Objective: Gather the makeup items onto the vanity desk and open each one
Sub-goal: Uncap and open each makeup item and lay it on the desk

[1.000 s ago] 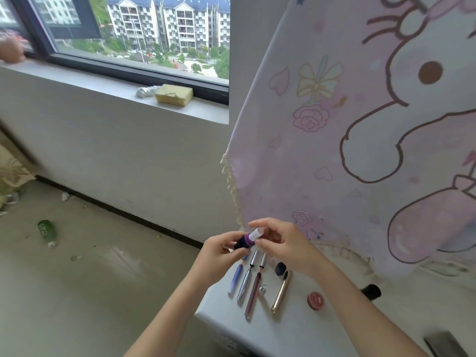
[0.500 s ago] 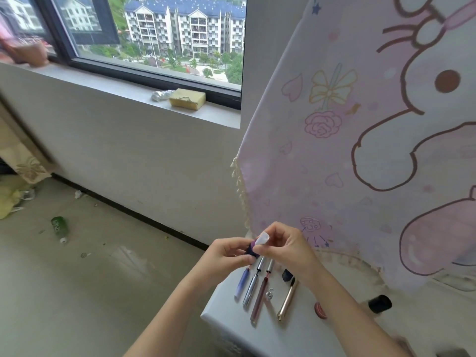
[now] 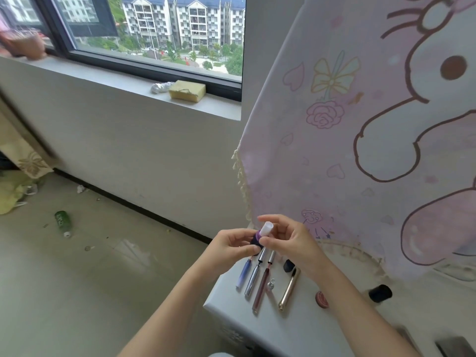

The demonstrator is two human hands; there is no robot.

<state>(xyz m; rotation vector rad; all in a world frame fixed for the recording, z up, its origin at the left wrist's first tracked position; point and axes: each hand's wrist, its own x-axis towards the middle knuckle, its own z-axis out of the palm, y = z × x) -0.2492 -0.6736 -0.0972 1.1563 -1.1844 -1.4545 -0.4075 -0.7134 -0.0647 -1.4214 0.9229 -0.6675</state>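
Left hand [image 3: 231,249] pinches the dark base of a small tube [image 3: 260,237]; right hand [image 3: 291,243] pinches just below its white end. Tube is held above the desk's [image 3: 296,328] far left corner, over a row of wands [image 3: 253,274]. Long axis: base at 7 o'clock, white end at 1. Left hand lies at 9, right at 3, equally near. Likely next: a twist about that axis.

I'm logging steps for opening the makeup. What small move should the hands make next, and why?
Probably pull the white end off the purple tube: the left hand grips the tube's base, the right hand pinches the white end, and the two parts look joined.
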